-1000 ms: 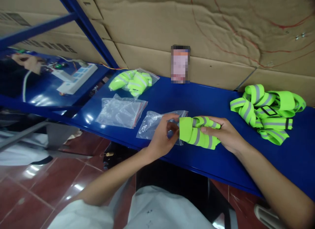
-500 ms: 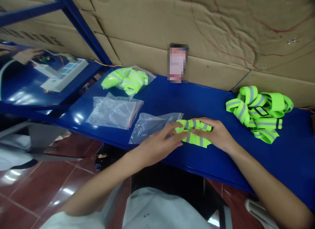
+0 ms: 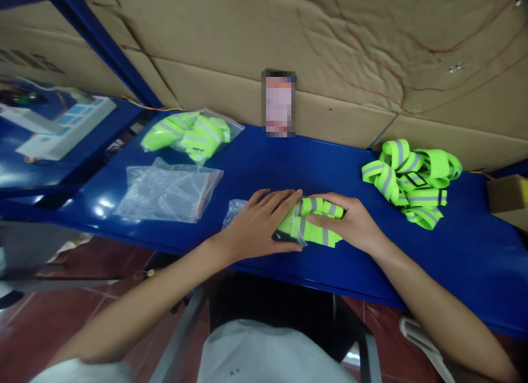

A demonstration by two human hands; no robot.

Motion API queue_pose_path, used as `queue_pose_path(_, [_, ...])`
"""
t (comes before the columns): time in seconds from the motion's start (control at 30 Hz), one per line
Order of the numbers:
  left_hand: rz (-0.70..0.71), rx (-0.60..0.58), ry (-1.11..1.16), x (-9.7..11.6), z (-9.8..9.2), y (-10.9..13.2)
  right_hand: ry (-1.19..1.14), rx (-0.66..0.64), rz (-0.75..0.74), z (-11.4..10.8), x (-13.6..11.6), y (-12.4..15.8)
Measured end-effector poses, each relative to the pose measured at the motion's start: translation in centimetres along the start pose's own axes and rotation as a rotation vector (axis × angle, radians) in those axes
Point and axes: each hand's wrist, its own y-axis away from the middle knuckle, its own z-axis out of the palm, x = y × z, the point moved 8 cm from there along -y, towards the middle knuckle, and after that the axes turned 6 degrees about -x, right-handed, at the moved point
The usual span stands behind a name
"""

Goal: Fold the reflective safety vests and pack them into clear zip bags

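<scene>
My left hand spans a clear plastic zip bag, fingers along its upper side and thumb at its lower side, gripping it. Part of the bag is hidden under the palm. My right hand is closed on a folded neon-yellow reflective strap with grey stripes, thumb on top. The strap's left end lies inside the bag's mouth, while its right part sticks out. A dark piece shows near my left thumb.
Left of my hands lie several flat clear bags, with a bagged bundle of neon straps behind them. A loose strap pile lies right. A phone leans on the cardboard wall. A power strip sits far left, a cardboard box far right.
My left hand has spread over the bag, and the bag has moved right onto the strap's left end. My right hand keeps hold of the strap. The view has shifted right.
</scene>
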Motion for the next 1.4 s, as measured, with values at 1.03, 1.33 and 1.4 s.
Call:
queue_pose_path(1.03, [-0.175, -0.104, 0.253, -0.5, 2.0, -5.3, 0.183, 0.072, 0.014, -3.0, 1.4, -0.8])
queue_pose_path(1.33, [-0.143, -0.047, 0.283, -0.1, 1.7, -5.0, 0.232, -0.044, -0.112, -1.9, -0.3, -0.6])
queue_pose_path(1.4, [-0.173, -0.059, 0.248, -0.3, 1.6, -4.9, 0.189, -0.034, -0.091, -2.0, 0.0, -0.6])
